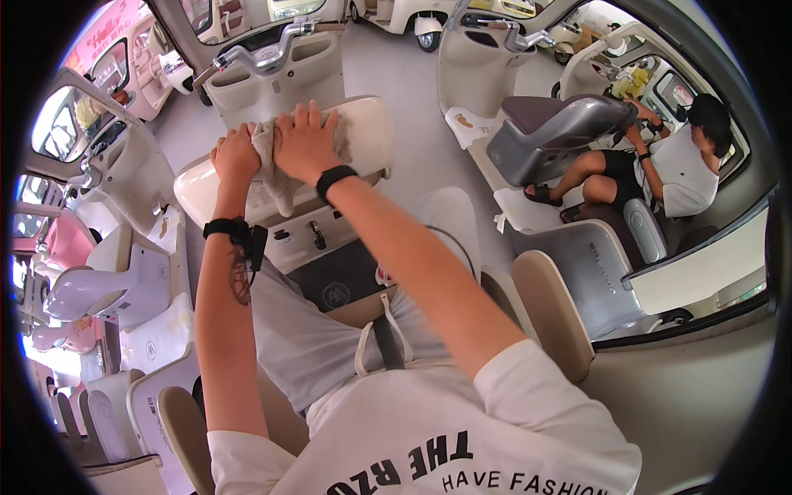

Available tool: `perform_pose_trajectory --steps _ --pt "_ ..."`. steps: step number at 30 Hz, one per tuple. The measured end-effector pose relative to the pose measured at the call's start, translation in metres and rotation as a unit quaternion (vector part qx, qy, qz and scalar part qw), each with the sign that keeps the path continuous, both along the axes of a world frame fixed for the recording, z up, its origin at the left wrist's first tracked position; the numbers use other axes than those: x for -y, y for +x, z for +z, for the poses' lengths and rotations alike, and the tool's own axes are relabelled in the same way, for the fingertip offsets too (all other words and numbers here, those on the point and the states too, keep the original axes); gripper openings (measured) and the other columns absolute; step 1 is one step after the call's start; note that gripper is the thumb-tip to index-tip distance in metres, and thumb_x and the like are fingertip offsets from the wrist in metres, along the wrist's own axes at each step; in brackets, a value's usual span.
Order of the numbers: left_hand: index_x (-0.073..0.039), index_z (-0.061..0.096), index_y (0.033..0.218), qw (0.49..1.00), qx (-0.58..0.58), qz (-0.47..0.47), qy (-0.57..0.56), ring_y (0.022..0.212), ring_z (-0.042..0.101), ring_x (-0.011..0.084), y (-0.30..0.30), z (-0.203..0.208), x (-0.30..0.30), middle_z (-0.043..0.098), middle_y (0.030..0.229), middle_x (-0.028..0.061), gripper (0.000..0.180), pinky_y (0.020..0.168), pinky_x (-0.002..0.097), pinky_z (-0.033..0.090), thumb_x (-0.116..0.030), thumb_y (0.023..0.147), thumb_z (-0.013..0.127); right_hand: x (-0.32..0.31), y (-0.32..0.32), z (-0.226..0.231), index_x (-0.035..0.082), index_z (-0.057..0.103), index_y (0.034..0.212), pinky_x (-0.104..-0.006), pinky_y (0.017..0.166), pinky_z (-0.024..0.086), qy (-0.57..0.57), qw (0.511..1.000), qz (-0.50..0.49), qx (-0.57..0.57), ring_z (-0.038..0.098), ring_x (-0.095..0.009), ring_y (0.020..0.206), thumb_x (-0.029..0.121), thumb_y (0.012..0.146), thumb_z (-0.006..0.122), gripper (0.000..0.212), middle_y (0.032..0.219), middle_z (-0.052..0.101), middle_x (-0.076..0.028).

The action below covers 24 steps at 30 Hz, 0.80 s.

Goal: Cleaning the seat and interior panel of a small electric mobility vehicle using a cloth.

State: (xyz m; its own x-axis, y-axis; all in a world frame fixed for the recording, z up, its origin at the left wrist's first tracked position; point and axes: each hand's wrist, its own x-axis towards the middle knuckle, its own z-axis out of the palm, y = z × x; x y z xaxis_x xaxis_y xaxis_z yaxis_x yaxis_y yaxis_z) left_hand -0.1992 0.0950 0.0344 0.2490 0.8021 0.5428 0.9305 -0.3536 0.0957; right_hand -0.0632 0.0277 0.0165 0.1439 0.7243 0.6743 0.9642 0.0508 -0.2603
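Evidently light and limp, the crumpled grey cloth (268, 175) lay on the cream panel (365, 136), unlikely to be harmed and probably best held by a gathered fold. The right hand (308, 147) spread over it, fingers splayed; the left hand (237, 154) curled at its edge, whether gripping cloth or panel unclear. Both arms reached forward, the right slanting inward.

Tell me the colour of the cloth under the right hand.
The cloth is greyish beige; it shows best in the head view.
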Motion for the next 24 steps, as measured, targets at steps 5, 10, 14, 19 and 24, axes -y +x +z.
perform_pose_trajectory --steps 5,10,14,19,24 --pt "-0.013 0.066 0.107 0.998 0.046 -0.034 0.039 0.111 0.061 0.0378 0.008 -0.008 0.006 0.068 0.112 0.0127 0.036 0.098 0.0509 0.043 -0.040 0.098 0.044 -0.004 0.060 0.009 0.020 0.060 0.130 -0.0688 0.112 0.016 -0.034 0.998 0.047 0.009 0.036 -0.039 0.141 0.046 0.098 0.041 0.045 0.144 0.051 -0.015" --pt "-0.010 0.068 0.106 0.997 0.069 -0.021 0.027 0.112 0.060 0.0399 0.011 -0.003 0.019 0.069 0.112 0.0167 0.043 0.101 0.0529 0.041 -0.041 0.096 0.040 0.000 0.075 0.006 0.017 0.060 0.127 -0.0713 0.110 0.018 -0.057 0.995 -0.020 -0.077 0.034 -0.039 0.139 0.043 0.100 0.040 0.043 0.143 0.048 -0.014" --pt "-0.011 0.069 0.107 0.998 0.036 -0.006 -0.051 0.114 0.060 0.0383 0.014 0.009 0.011 0.069 0.114 0.0159 0.042 0.099 0.0570 0.040 -0.040 0.095 0.041 -0.002 0.032 -0.008 0.017 0.060 0.127 -0.0767 0.105 0.021 0.025 0.996 -0.086 -0.013 0.036 -0.038 0.139 0.038 0.100 0.043 0.038 0.138 0.051 -0.011" --pt "-0.013 0.064 0.110 0.984 -0.051 -0.140 -0.094 0.108 0.063 0.0352 -0.027 0.017 -0.028 0.068 0.112 0.0140 0.030 0.090 0.0570 0.047 -0.032 0.097 0.043 -0.008 0.024 -0.010 0.017 0.064 0.119 -0.0684 0.101 0.031 0.104 0.991 0.038 0.069 0.054 -0.034 0.122 0.037 0.098 0.049 0.033 0.120 0.065 -0.010" --pt "-0.014 0.062 0.106 0.986 -0.009 -0.168 -0.005 0.091 0.065 0.0431 -0.036 0.007 -0.009 0.070 0.100 0.0138 0.029 0.085 0.0558 0.050 -0.035 0.098 0.043 -0.014 0.120 -0.001 0.012 0.072 0.099 -0.0479 0.078 0.051 0.130 0.984 0.095 0.079 0.067 -0.032 0.091 0.034 0.094 0.059 0.026 0.092 0.073 -0.010"
